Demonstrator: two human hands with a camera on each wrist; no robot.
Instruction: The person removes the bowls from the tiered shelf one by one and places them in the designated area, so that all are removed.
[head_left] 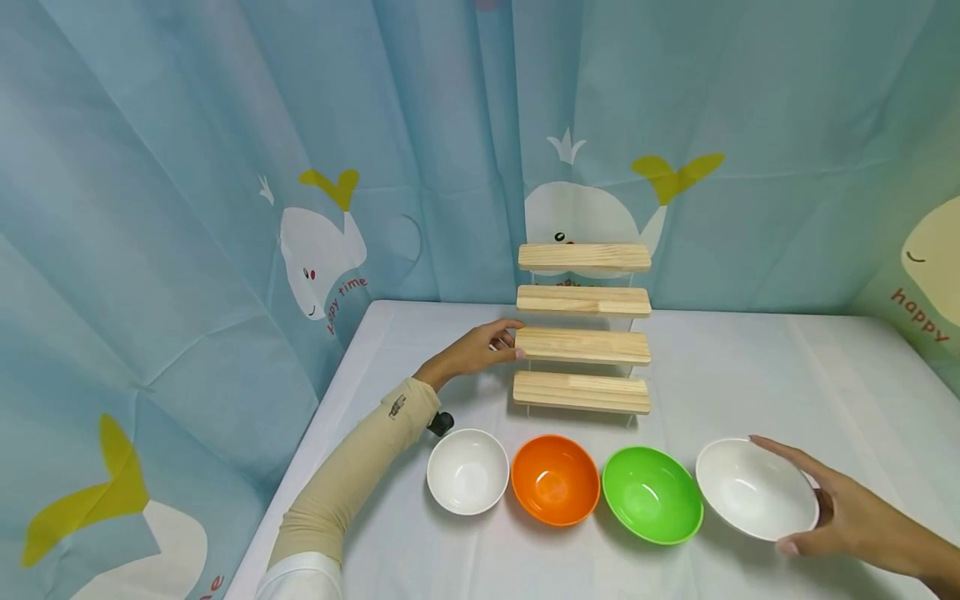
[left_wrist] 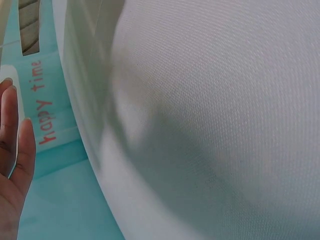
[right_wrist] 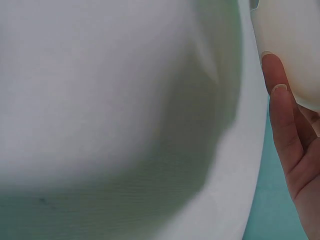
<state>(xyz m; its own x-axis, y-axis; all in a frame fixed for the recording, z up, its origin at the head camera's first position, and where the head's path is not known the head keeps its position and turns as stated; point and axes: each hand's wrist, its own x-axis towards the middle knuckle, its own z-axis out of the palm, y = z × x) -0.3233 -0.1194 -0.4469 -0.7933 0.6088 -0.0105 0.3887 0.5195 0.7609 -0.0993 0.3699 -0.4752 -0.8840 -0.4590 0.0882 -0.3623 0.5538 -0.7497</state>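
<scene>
My left hand (head_left: 480,348) grips the left end of one wooden shelf (head_left: 582,345), second from the bottom, on a four-tier display rack (head_left: 581,392). Its thumb lies at the shelf's front edge and its forefinger at the back. At the right, my right hand (head_left: 847,512) holds a white bowl (head_left: 753,487) across its rim, thumb near and forefinger far. The right wrist view has that bowl (right_wrist: 292,45) against the fingers (right_wrist: 282,117). Left of it stand a green bowl (head_left: 652,496), an orange bowl (head_left: 555,481) and a second white bowl (head_left: 468,472).
A white cloth (head_left: 750,375) covers the table under the rack and bowls. Behind and to the left hangs a blue curtain (head_left: 450,167) with whale prints. The bowls stand in a row in front of the rack, close side by side.
</scene>
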